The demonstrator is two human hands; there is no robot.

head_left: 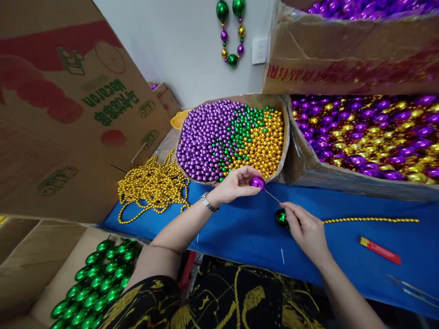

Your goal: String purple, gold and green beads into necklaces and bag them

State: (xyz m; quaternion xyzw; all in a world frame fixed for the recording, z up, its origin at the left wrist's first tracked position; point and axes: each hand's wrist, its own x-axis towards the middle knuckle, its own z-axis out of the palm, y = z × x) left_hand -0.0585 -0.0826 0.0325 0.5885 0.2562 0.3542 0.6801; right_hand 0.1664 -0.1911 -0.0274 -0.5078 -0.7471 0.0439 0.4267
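My left hand [242,183], a watch on its wrist, pinches a shiny purple bead [257,183] between thumb and fingers. From this bead a thin pale strand [273,197] runs to my right hand [304,228], whose fingertips are closed on it. I cannot tell whether the strand is a needle or a thread. A green bead [281,218] sits against my right fingers, partly hidden by them. Beyond that hand, a string of small gold beads [372,220] stretches right across the blue cloth [236,233]. Both hands are just in front of a box of small beads [206,141] in purple, green and gold.
Gold bead strands [151,185] lie heaped at left beside a large carton [65,114]. Green beads [99,274] fill a box below. Boxes of purple and gold beads [373,137] stand at right, near a red-yellow packet [380,250] and scissors [411,289]. A bead necklace [232,60] hangs on the wall.
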